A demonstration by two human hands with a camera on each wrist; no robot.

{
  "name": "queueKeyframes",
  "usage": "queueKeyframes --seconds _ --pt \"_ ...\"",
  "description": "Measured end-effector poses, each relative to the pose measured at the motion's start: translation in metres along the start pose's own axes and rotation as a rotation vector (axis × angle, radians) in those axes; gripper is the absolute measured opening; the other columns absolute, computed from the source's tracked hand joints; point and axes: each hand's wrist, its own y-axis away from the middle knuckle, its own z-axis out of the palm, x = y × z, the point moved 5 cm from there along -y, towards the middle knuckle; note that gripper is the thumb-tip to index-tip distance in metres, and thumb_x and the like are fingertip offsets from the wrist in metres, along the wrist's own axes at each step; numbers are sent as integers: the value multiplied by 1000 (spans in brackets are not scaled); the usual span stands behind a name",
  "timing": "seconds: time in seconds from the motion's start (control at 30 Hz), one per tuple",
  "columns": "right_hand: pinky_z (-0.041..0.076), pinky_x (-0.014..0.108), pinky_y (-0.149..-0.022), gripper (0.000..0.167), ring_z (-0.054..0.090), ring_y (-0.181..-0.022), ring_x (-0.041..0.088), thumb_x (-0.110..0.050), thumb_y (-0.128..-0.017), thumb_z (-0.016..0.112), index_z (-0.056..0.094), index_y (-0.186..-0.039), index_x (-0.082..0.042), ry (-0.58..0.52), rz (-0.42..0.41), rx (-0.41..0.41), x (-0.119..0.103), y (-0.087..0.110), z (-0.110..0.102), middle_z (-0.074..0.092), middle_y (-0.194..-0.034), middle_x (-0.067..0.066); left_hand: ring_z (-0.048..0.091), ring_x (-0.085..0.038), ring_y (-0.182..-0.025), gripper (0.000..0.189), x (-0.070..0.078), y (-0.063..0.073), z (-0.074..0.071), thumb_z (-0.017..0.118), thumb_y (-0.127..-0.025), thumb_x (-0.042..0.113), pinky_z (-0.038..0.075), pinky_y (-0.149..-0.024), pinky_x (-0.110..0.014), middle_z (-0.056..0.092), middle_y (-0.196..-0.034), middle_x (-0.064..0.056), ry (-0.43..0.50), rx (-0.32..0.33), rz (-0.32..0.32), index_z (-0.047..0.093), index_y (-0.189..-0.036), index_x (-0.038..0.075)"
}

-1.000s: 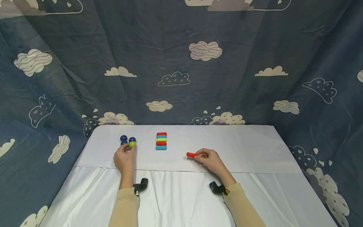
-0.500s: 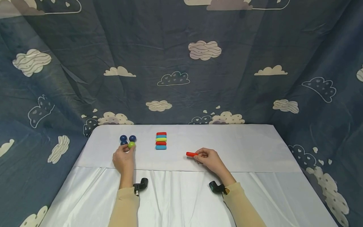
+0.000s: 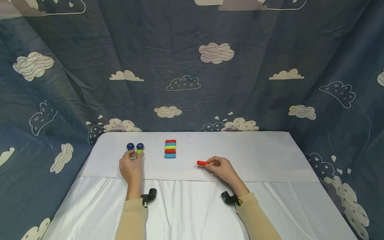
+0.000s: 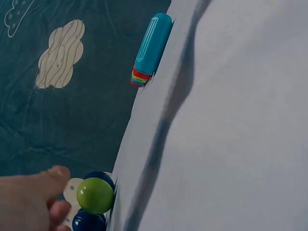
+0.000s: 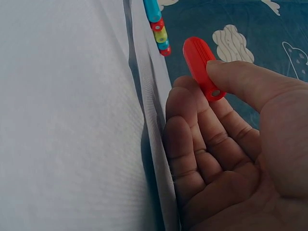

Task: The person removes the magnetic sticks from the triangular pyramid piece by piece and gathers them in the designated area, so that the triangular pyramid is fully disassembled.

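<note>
In the head view my left hand (image 3: 130,166) is at the left of the table beside a green ball (image 3: 139,152). The left wrist view shows the thumb and fingers apart from that ball. Two blue balls (image 3: 140,146) sit just beyond it; another blue ball is mostly hidden by the fingers. My right hand (image 3: 220,168), right of the middle, pinches a short red magnetic rod (image 5: 199,67) between thumb and fingers. The rod points leftward, its round metal spot showing near the thumb in the right wrist view.
Several rods (image 3: 170,151) in red, blue and yellow lie side by side in a row between the hands. White cloth covers the table (image 3: 255,150). A dark cloud-patterned curtain (image 3: 180,100) hangs behind it and at both sides.
The left fingers have let go of the green ball, which now sits slightly farther back against the blue balls. The right hand and its red rod have stayed still.
</note>
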Motion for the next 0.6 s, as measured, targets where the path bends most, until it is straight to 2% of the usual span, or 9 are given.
queueKeyframes --seconds 0.1,0.2,0.3,0.4,0.5,0.6 --pt "52 24 -66 18 61 -74 17 -18 -93 81 76 -107 -7 -2 5 3 0 0 0 73 -84 2 57 -33 -93 28 13 3 1 85 -90 14 40 -84 -38 75 -103 -17 96 4 137 74 -111 1" --pt "51 24 -66 18 61 -74 17 -18 -94 81 76 -107 -7 -7 8 0 1 0 1 73 -82 3 58 -32 -87 23 28 10 6 87 -88 9 41 -81 -36 75 -100 -17 201 -30 302 75 -106 0" --pt "51 24 -66 18 61 -73 17 -18 -94 81 76 -108 -7 -12 10 -10 1 1 2 72 -81 3 60 -29 -83 21 48 25 15 88 -86 6 45 -79 -38 76 -97 -15 268 -117 470 77 -103 1" --pt "49 23 -64 18 60 -71 17 -18 -94 81 76 -108 -8 -11 6 -15 1 1 3 71 -79 3 60 -25 -81 23 65 44 29 89 -85 6 48 -75 -37 76 -96 -12 299 -251 612 78 -105 2" --pt "47 23 -62 17 59 -70 17 -18 -94 80 76 -107 -8 -7 -9 -18 0 1 3 71 -78 3 60 -23 -80 28 74 62 44 89 -85 8 50 -70 -34 76 -98 -10 320 -418 651 78 -111 5" --pt "46 22 -59 16 58 -68 16 -18 -94 81 77 -106 -8 4 -26 -18 -1 1 4 70 -79 2 61 -22 -81 33 75 76 59 89 -85 9 50 -70 -31 77 -101 -8 315 -552 626 77 -116 11"
